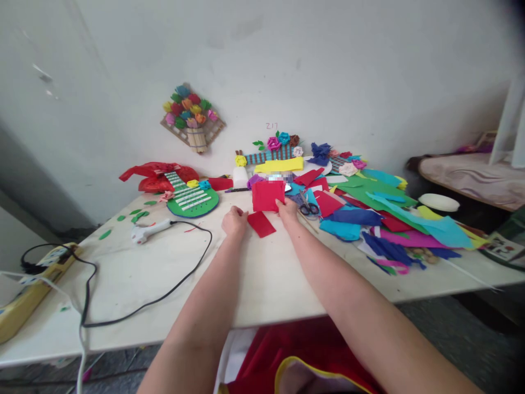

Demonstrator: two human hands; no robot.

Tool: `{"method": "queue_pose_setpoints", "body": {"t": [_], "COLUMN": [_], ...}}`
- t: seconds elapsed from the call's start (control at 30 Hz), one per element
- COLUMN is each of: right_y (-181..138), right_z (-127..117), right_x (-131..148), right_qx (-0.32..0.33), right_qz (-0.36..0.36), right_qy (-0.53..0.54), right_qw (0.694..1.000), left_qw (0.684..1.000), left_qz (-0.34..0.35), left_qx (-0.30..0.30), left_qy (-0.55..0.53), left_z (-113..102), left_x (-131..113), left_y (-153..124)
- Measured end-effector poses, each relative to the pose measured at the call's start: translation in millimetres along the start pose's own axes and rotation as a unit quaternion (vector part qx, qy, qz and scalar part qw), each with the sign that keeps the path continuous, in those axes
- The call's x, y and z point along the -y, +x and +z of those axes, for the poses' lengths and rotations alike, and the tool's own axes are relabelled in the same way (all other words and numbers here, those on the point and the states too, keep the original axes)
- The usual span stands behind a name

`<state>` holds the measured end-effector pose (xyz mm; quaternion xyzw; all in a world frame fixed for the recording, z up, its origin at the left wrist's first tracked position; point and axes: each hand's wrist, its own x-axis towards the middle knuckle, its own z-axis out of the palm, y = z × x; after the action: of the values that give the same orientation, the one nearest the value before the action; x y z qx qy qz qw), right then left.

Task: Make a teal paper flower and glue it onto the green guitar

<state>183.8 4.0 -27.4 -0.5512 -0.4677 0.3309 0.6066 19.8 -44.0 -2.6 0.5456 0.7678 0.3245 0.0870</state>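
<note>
- Head view: the right hand (pixel 288 210) pinches the near right corner of a squarish red sheet (pixel 267 196), mid-table.
- Nearer, a red strip's (pixel 261 225) long axis runs far-left to near-right.
- Left hand (pixel 235 221) curls beside it, grip unclear.

At twelve o'clock we read "217" (pixel 272 126) in red on the wall (pixel 336 76); three o'clock's label (pixel 501 245) defeats us.
</note>
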Motion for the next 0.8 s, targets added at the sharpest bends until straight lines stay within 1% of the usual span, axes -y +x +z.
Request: {"method": "queue_pose_setpoints", "body": {"t": [0.07,0.17,0.27,0.37,0.43,0.47,0.53,0.57,0.63,0.7,0.73,0.8], "right_y": [-2,-2,0,1,0,0,0,0,0,1,2,3], "right_z": [1,2,2,2,2,3,3,4,3,2,1,-1], "right_x": [2,2,0,-1,0,1,2,2,3,4,5,7], "right_qx": [-0.004,-0.013,-0.014,-0.010,-0.008,-0.007,-0.006,-0.005,-0.001,0.001,0.000,-0.001], "right_qz": [0.009,0.012,0.012,0.020,0.022,0.021,0.022,0.024,0.025,0.006,-0.011,-0.037], "right_qy": [0.021,0.028,0.025,0.028,0.028,0.028,0.025,0.021,-0.001,-0.055,-0.094,-0.188], "right_qw": [1.000,0.999,0.999,0.999,0.999,0.999,0.999,0.999,1.000,0.998,0.995,0.982], "left_qw": [0.999,0.992,0.989,0.995,0.997,0.992,0.967,0.946,0.893,0.848,0.832,0.808], "left_qz": [0.033,0.102,0.109,0.085,0.055,0.043,0.022,0.006,-0.022,-0.036,-0.042,-0.057], "left_qx": [-0.003,0.018,0.035,0.030,0.003,-0.017,-0.049,-0.048,-0.025,-0.012,-0.009,-0.007], "left_qy": [0.018,0.076,0.097,0.038,-0.055,-0.115,-0.251,-0.321,-0.449,-0.528,-0.554,-0.586], "left_z": [2,6,9,9,9,10,12,14,17,20,20,19], "left_x": [-1,-2,-2,1,4,6,9,10,12,13,14,15], "left_y": [0,0,2,4,7,9,13,15,19,22,22,22]}}
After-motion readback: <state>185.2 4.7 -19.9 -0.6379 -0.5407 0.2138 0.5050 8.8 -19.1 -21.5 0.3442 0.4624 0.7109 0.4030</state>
